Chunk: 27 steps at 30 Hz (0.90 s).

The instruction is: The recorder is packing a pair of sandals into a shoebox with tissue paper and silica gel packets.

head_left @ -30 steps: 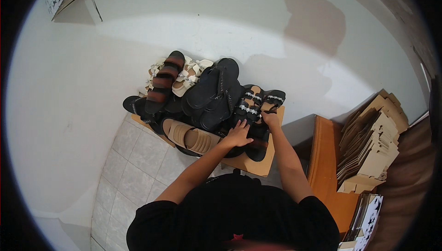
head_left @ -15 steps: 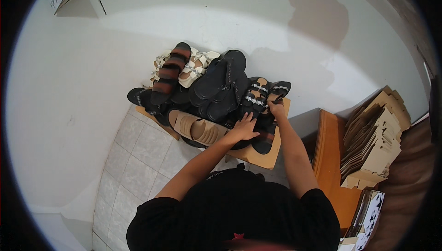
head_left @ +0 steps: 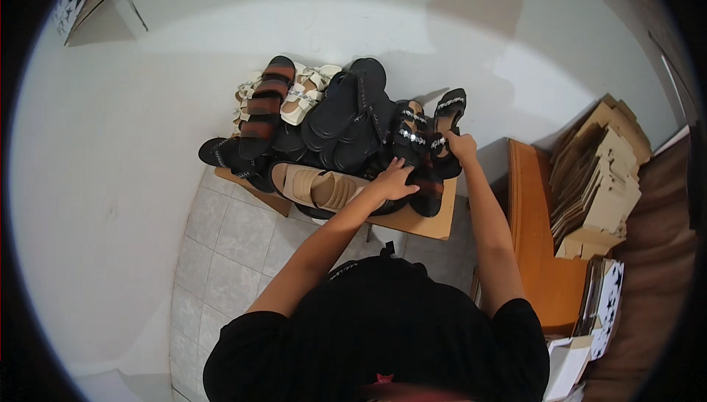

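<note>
My right hand [head_left: 462,148] grips the lower end of a black sandal with sparkly straps [head_left: 451,109], tilted up at the right end of the pile. Beside it lies another black sandal with jewelled straps [head_left: 411,135]. My left hand [head_left: 395,182], its fingers spread, rests at that sandal's lower end. Under and right of this hand is a dark sandal with a reddish-brown strap [head_left: 428,193]. A beige-strapped slide [head_left: 318,187] lies to the left. Farther back are black flip-flops [head_left: 340,111], a brown-strapped black sandal [head_left: 264,111] and cream sandals [head_left: 300,100].
The footwear is heaped on a small wooden table [head_left: 434,221] against a white wall [head_left: 236,26]. At the right, a brown wooden cabinet [head_left: 535,254] stands near stacked flattened cardboard boxes [head_left: 600,188] and a star-patterned box [head_left: 608,310]. Grey tiles [head_left: 232,254] cover the floor.
My right hand has lifted the jewelled black sandal and moved it up and right, tilting it away from its neighbour. My left hand has stayed on the pile. The view has shifted slightly.
</note>
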Available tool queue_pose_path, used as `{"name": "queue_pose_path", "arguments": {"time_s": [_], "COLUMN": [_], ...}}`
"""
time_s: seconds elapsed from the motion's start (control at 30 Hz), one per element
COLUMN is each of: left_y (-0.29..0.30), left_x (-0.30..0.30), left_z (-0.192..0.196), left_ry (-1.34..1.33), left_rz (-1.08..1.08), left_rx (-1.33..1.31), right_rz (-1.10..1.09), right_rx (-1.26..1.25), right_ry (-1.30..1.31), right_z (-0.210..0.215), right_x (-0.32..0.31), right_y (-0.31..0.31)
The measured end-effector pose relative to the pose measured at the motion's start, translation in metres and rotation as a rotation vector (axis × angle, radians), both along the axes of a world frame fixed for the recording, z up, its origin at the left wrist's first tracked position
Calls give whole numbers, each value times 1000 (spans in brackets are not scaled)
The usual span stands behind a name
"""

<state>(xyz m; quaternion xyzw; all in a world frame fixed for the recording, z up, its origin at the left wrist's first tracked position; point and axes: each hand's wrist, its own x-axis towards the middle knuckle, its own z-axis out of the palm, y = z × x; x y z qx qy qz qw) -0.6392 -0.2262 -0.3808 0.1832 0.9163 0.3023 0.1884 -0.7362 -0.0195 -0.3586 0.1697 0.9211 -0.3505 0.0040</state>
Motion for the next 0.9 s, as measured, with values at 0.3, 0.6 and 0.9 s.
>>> {"name": "queue_pose_path", "arguments": {"time_s": [0.3,0.6,0.9], "left_y": [-6,19,113], "left_x": [42,68,119], "left_z": [37,43,24], "left_ry": [-486,-1122,-1202], "left_rz": [171,206,-68], "left_rx": [814,1648,1532], "right_rz": [4,-32,-11], "right_rx": [-655,-906,-724], "right_ry": [70,-55,-65], "right_z": [36,59,57], "right_x": [154,294,406], "right_y": [1,-5,56]}}
